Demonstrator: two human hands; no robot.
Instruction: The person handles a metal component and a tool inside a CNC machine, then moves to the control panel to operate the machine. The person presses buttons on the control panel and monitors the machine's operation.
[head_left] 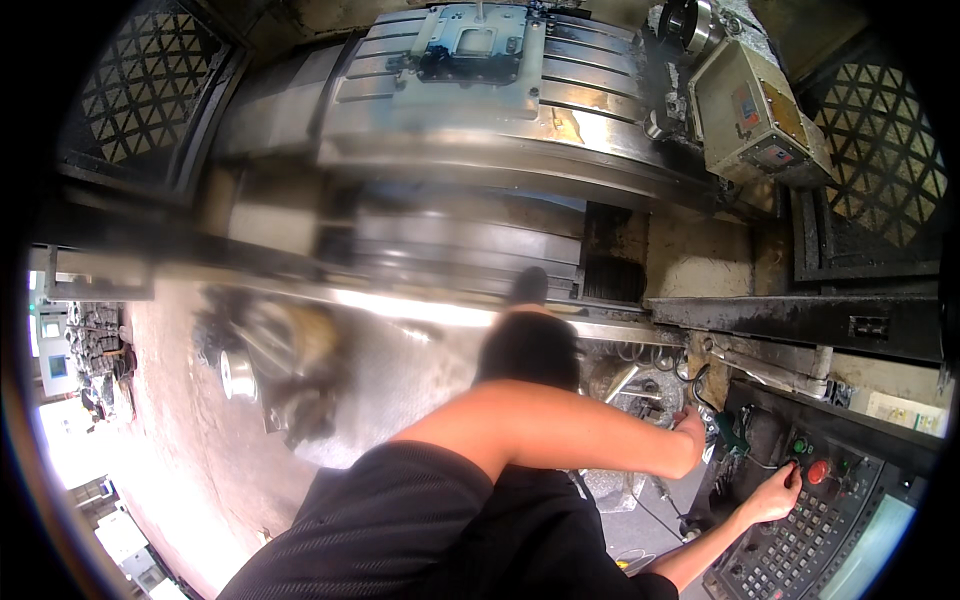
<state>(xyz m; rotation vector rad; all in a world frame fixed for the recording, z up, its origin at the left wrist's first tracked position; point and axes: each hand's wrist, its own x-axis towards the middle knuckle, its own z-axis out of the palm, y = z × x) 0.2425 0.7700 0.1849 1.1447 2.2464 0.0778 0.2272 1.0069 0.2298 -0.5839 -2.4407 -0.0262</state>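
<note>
My right hand (pixel 775 496) is at the dark machine control panel (pixel 800 535). Its fingers are pinched together on what looks like a small dark knob, just left of a red mushroom button (pixel 819 471). My left arm reaches across my body to the right. The left hand (pixel 690 440) is bent at the wrist beside the panel's left edge, close to a green and black handheld device (pixel 733 433) with a cord. Its fingers are mostly hidden, so I cannot tell whether they grip anything.
Ahead is a slotted machine table (pixel 590 95) with a metal plate workpiece (pixel 475 55) clamped on it. A grey box unit (pixel 755 115) stands at its right. Below runs the machine's front edge (pixel 410 308). Blurred metal parts (pixel 280 360) lie to the left.
</note>
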